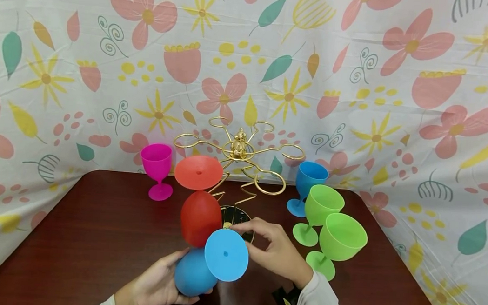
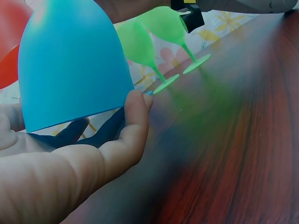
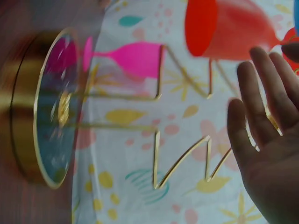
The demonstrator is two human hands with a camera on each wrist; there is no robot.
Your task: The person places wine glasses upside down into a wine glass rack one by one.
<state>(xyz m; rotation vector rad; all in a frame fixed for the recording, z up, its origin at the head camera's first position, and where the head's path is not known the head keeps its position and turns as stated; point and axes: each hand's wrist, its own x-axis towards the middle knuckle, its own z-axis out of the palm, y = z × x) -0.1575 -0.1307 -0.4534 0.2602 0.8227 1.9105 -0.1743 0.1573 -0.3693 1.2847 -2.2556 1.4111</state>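
While the left hand cradles a blue goblet, the right hand hovers at its foot

Where the table comes nearest the person, that goblet is held in the air, upside down and tilted, its foot toward two o'clock of its bowl. The left thumb and fingers curl round the bowl. Apart from them, the right fingers are mostly straight; thumb and forefinger come right up to the foot, though I can't tell whether they touch it.

Taking the gold rack as the clock's centre, the held goblet sits around half past six. A red goblet hangs upside down at seven, foot uppermost. The rack's round dark base shows partly behind the right hand. Upright on the table stand a pink goblet between eight and nine, a second blue goblet near four, and two green goblets just past four. Flowered cloth hangs at twelve.
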